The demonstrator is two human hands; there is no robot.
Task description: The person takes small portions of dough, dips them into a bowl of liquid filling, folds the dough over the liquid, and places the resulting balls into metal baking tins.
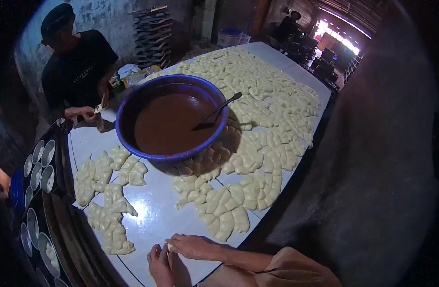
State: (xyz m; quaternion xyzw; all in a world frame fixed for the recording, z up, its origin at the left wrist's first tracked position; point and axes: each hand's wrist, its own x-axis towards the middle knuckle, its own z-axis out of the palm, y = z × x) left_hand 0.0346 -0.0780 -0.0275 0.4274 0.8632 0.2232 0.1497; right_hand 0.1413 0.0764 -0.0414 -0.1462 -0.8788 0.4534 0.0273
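Left hand (160,266): fingers curled, grip I couldn't tell. Right hand (195,247): pinched small dough piece (170,246) at white table's (155,205) near edge. Beyond: dough lumps (262,150) lay spread; blue basin (174,157) held brown liquid (164,124). Farther left: co-worker (78,71).

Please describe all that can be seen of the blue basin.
The basin is wide and round, with a thick rim and sloping sides, and looks like plastic. It stands upright on the white table and holds brown liquid, well below the rim. A dark utensil leans over its right rim. Dough pieces lie close on its right; contact is unclear. No hand touches it.
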